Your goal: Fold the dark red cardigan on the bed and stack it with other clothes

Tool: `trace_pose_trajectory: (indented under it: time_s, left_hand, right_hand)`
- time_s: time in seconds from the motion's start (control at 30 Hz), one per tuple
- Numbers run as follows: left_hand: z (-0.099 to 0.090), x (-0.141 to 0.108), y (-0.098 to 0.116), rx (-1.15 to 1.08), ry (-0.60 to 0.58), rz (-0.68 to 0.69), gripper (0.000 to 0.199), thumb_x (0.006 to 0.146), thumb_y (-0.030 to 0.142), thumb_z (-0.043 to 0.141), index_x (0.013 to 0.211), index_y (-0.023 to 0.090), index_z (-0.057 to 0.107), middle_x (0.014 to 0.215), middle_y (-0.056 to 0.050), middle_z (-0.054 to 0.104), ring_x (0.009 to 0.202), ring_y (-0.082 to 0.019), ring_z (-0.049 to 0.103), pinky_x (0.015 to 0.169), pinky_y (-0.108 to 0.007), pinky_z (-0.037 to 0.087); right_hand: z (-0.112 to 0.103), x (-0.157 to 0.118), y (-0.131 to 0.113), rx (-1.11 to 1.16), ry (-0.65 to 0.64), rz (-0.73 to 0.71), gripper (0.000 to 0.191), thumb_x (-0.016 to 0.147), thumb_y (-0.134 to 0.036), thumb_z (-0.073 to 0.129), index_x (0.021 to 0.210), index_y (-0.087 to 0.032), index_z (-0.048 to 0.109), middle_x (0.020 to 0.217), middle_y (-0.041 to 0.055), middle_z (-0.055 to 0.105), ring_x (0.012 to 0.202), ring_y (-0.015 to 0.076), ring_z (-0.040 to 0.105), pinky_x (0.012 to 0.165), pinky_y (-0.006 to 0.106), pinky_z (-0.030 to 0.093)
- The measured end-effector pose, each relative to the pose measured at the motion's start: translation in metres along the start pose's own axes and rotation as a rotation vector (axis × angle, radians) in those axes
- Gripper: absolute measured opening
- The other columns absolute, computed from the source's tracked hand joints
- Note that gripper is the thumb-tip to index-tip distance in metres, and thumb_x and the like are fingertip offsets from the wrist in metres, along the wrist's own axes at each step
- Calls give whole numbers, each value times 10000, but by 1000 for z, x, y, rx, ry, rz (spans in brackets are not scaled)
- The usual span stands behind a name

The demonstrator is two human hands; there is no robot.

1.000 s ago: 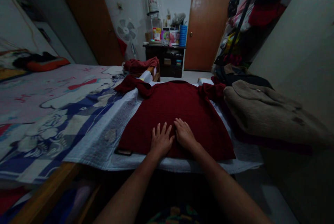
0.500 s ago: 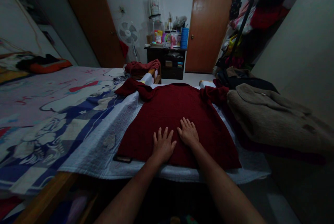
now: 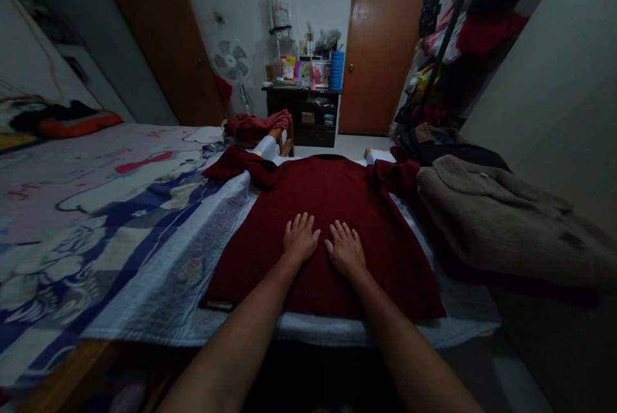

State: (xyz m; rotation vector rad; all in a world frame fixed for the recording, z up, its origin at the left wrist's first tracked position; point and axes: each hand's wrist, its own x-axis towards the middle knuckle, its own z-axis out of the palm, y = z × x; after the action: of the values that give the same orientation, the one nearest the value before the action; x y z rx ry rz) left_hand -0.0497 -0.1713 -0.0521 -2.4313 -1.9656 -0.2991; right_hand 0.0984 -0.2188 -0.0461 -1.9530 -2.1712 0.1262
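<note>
A dark red long-sleeved top [image 3: 328, 188] lies spread out, its collar end away from me and its hem toward me. Its sleeves are bunched at both upper corners. Flat on the middle of the cloth rests my left hand [image 3: 301, 237], fingers spread. Close beside it, my right hand [image 3: 346, 249] also lies open on the fabric, palm down. Beneath the garment is a light blue-white cloth [image 3: 159, 310] covering the surface. A small dark label-like patch [image 3: 219, 304] shows at the hem's left corner.
A bed with a patterned sheet [image 3: 101, 220] adjoins on the left. At right lies a folded brown coat [image 3: 496, 214]. Farther back are a reddish cloth [image 3: 255, 123], a standing fan [image 3: 232, 61], a dark cabinet [image 3: 277, 105] and a wooden door [image 3: 369, 47].
My left hand has slid forward over the red top, away from me. My right hand has stayed at nearly the same spot. The camera view has shifted slightly.
</note>
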Motion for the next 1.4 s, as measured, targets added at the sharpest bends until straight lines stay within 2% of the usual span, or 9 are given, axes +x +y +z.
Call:
trace_pose_trajectory:
  time_s: [0.1,0.23,0.43,0.6,1.03,1.2,1.4]
  left_hand:
    - [1,-1,-3,26,28,-98,607,941,526,323,1452,210,408,1534,-106,358,1417,-329,277,1135,-535,213]
    - [0,-4,-2,41,54,-98,613,938,540,319,1460,229,399,1532,-115,358,1419,-357,254,1135,-552,181]
    - [1,-5,0,70,59,-109,577,931,518,364,1455,279,404,1532,-97,363,1412,-361,266,1128,-577,177]
    - [2,-3,-2,49,55,-109,581,928,532,358,1448,280,416,1531,-103,363,1409,-385,259,1117,-605,178]
    - [0,-4,-1,53,37,-125,588,925,532,356,1456,284,402,1539,-92,351,1417,-392,235,1111,-625,180]
    - [2,-4,-2,38,47,-123,593,921,530,366,1458,279,398,1540,-91,350,1412,-399,239,1110,-628,179]
    - [4,-4,-2,36,53,-124,596,920,532,356,1454,272,405,1541,-97,345,1412,-399,239,1111,-626,179]
  right_hand:
    - [-1,-2,0,3,6,26,582,968,-459,331,1459,-153,387,1555,89,299,1435,252,242,1156,433,135]
    - [-5,3,-3,49,-11,52,563,965,-406,337,1445,-120,403,1539,109,331,1430,248,259,1160,421,145]
    - [-5,39,-14,122,-21,-37,560,939,-232,310,1486,-111,313,1573,79,257,1456,191,189,1169,365,140]
    - [3,56,-14,100,-84,-59,550,964,-313,300,1472,-107,350,1572,86,258,1446,236,215,1161,389,165]
    - [6,50,-2,47,-58,45,642,976,-495,282,1497,-122,299,1564,103,274,1452,235,199,1158,392,136]
    - [4,47,9,24,-50,76,629,976,-472,288,1480,-100,333,1559,114,284,1451,245,193,1155,396,135]
    - [0,44,28,-3,-53,106,618,963,-470,332,1479,-130,346,1566,100,274,1444,270,206,1146,401,150]
